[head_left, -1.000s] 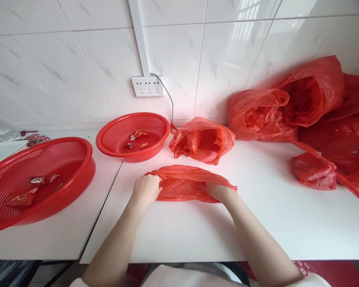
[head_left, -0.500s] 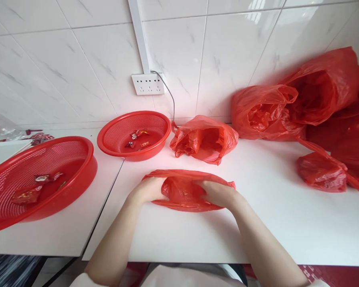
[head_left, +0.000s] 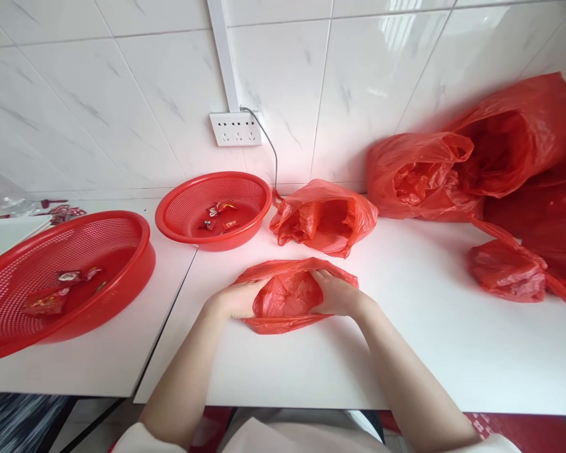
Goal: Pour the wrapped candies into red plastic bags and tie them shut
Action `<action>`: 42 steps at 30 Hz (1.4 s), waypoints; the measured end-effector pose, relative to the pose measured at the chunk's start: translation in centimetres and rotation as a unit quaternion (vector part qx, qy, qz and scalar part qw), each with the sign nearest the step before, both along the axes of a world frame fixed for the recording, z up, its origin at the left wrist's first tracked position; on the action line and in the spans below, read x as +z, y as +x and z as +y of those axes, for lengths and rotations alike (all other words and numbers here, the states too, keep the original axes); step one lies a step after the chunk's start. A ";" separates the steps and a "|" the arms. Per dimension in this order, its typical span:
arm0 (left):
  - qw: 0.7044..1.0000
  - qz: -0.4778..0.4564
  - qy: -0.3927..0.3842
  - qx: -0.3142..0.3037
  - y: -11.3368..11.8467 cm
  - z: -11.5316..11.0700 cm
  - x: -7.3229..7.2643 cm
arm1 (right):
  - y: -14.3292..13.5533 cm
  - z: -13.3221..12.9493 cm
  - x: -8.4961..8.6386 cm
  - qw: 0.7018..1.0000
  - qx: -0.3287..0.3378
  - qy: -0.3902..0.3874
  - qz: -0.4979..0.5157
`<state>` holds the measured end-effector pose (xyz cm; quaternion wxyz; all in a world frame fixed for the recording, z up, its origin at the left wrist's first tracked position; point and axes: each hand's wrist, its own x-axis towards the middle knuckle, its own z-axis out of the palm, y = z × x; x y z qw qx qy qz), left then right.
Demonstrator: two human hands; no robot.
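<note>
A red plastic bag [head_left: 290, 296] lies on the white table in front of me, its mouth spread wide and facing up. My left hand [head_left: 243, 299] is inside the left part of the mouth, against the bag's wall; its fingertips are hidden by the plastic. On the opposite side my right hand [head_left: 334, 293] reaches into the mouth with thumb and fingers apart, touching the plastic. Crumpled red film shows between the two hands.
Two red baskets [head_left: 236, 239] [head_left: 144, 270] with wrapped pieces stand at the left. Behind the bag sits another open red bag [head_left: 327, 217]. More red bags [head_left: 419, 176] fill the back right. A socket panel [head_left: 236, 129] with a cable is on the wall.
The bag's mouth has become rounder and more open between my hands. My right hand has shifted slightly up and left, and more of its fingers show. The view has moved slightly.
</note>
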<state>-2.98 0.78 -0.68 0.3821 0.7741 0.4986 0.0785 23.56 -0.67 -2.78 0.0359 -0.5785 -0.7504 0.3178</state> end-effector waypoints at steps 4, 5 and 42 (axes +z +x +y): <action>0.999 -0.022 -0.049 0.004 0.0 -0.1 0.3 | -0.1 0.0 -0.3 1.000 -0.002 0.004 -0.012; 0.998 -0.032 -0.043 0.013 0.0 -0.1 0.5 | 0.0 0.0 -0.4 1.000 -0.004 0.017 -0.014; 0.677 -0.594 -0.164 0.402 -2.5 4.8 0.0 | -2.6 -1.3 0.3 0.947 0.062 0.308 -0.066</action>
